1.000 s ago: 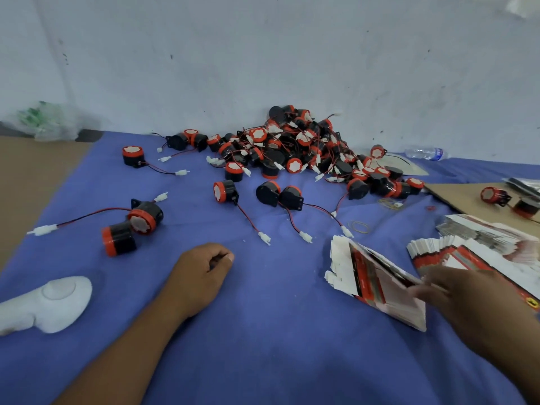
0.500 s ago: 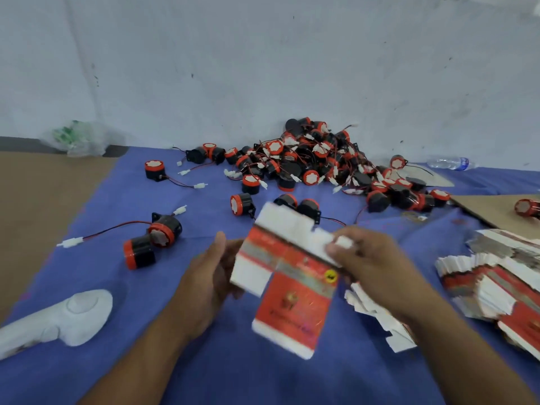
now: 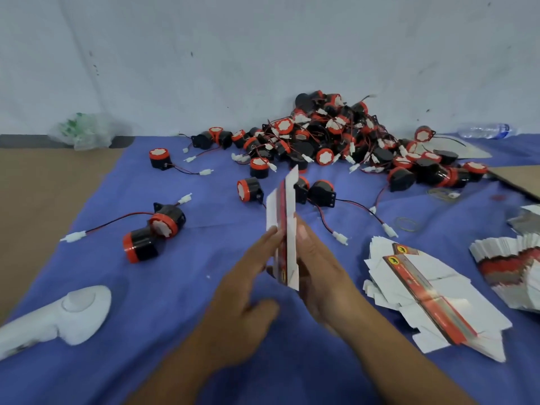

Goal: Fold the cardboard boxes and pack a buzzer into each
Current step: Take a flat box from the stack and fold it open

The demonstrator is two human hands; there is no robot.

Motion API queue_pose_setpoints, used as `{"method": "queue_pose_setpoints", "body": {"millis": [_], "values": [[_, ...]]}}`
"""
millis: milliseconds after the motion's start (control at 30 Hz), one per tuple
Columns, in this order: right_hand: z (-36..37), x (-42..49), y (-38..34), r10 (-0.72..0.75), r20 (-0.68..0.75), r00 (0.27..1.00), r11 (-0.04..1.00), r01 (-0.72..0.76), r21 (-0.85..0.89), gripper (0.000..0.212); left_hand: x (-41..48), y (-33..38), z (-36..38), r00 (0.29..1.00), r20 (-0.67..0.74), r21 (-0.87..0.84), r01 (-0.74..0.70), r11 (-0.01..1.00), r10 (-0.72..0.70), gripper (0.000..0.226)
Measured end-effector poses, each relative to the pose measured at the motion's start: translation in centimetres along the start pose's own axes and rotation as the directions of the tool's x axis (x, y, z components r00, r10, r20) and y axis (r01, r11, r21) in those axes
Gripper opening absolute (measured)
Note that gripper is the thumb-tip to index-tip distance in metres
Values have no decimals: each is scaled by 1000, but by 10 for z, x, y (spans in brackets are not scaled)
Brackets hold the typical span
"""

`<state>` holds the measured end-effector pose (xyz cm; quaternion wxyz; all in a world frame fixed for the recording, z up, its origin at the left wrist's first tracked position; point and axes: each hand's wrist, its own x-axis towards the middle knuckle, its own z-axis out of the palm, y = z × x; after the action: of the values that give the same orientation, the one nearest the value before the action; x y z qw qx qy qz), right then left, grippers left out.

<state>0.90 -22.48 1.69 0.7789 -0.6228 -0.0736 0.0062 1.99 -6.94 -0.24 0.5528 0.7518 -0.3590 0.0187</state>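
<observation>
A flat red-and-white cardboard box [image 3: 287, 211] stands on edge between my two hands above the blue cloth [image 3: 204, 287]. My left hand [image 3: 248, 276] presses its left face with straight fingers. My right hand [image 3: 318, 270] presses the right face, fingers straight along it. A big heap of black buzzers with orange caps and red-black wires [image 3: 336, 135] lies at the back by the wall. Loose buzzers [image 3: 155, 232] lie to the left on the cloth. Stacks of flat boxes [image 3: 423, 293] lie at the right.
A white plastic device [image 3: 58, 314] lies at the front left. A further fanned stack of flat boxes [image 3: 514, 264] sits at the far right. Rubber bands [image 3: 407, 223] lie near the wires. A water bottle [image 3: 485, 131] and a plastic bag [image 3: 84, 134] rest against the wall.
The box was turned from face-on to edge-on and now sits squeezed between both palms. Earlier my right hand took it from the stack at the right.
</observation>
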Motion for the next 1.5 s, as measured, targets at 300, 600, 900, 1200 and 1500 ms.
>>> {"method": "queue_pose_setpoints", "body": {"millis": [300, 600, 900, 1200, 1500], "values": [[4, -14, -7, -42, 174, 984, 914, 108, -391, 51, 2, 8, 0, 939, -250, -549, 62, 833, -234, 62], [2, -15, -11, -185, 151, 971, 772, 238, -589, 30, 7, 6, -11, 927, -196, -651, 121, 749, -321, 46], [23, -14, 2, -494, 245, 834, 191, 379, -905, 26, 0, 8, -1, 890, -403, -213, 136, 968, -213, 42], [10, -9, -6, -723, 21, 691, 165, 201, -966, 16, 1, 15, -9, 838, -546, 291, 176, 941, 13, 30], [-8, -7, -20, -777, -42, 628, 325, 343, -881, 23, -4, 30, -16, 886, -390, 569, 18, 822, 250, 56]]}}
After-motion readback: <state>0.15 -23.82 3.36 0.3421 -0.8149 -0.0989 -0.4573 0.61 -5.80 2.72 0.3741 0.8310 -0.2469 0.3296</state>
